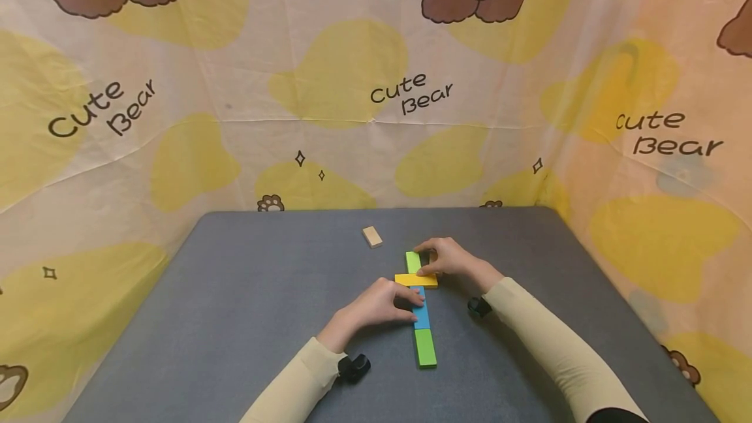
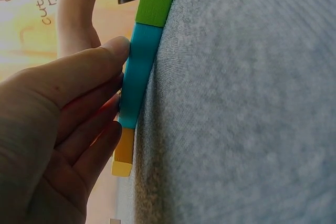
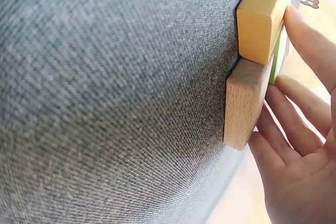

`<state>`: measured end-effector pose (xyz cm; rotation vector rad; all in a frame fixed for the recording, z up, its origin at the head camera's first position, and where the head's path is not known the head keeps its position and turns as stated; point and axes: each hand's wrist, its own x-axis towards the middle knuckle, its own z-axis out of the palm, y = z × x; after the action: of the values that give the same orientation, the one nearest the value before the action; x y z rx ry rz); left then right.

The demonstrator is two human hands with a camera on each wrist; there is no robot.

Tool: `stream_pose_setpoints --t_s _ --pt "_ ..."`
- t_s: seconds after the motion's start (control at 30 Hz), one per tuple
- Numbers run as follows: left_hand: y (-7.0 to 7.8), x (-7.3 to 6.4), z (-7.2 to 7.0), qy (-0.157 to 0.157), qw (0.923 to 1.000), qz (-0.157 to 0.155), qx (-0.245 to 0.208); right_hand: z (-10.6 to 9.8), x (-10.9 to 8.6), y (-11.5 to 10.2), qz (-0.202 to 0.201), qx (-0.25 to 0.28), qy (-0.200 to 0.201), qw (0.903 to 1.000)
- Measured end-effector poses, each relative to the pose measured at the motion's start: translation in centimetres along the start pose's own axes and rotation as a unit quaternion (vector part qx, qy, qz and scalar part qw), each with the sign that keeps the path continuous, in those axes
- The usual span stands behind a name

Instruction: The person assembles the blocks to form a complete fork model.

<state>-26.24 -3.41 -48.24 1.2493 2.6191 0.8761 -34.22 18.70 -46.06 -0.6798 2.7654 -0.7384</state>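
A line of flat wooden blocks lies on the grey table (image 1: 282, 279). A green block (image 1: 425, 348) is at the near end, then a blue block (image 1: 420, 318), a yellow block (image 1: 405, 280) set crosswise, and another green block (image 1: 412, 260) beyond it. My left hand (image 1: 376, 305) touches the blue block with thumb and fingertips laid along its upper face. The thumb of my right hand (image 1: 455, 260) touches the yellow block, while its other fingers reach over the far green block and a plain wooden block (image 3: 244, 103). In the head view the right hand mostly hides that plain block.
A loose plain wooden block (image 1: 372, 237) lies near the table's far edge, left of the line. A patterned cloth (image 1: 341, 70) hangs behind and around the table. Each wrist carries a small black camera, the left camera (image 1: 354, 368) close to the tabletop.
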Motion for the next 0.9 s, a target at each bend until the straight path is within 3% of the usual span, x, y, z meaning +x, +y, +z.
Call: stream_pose_setpoints --t_s 0.9 --pt "0.06 -0.1 -0.06 0.0 1.0 0.0 -0.006 0.4 -0.04 -0.37 -0.002 -0.013 0.026 0.9996"
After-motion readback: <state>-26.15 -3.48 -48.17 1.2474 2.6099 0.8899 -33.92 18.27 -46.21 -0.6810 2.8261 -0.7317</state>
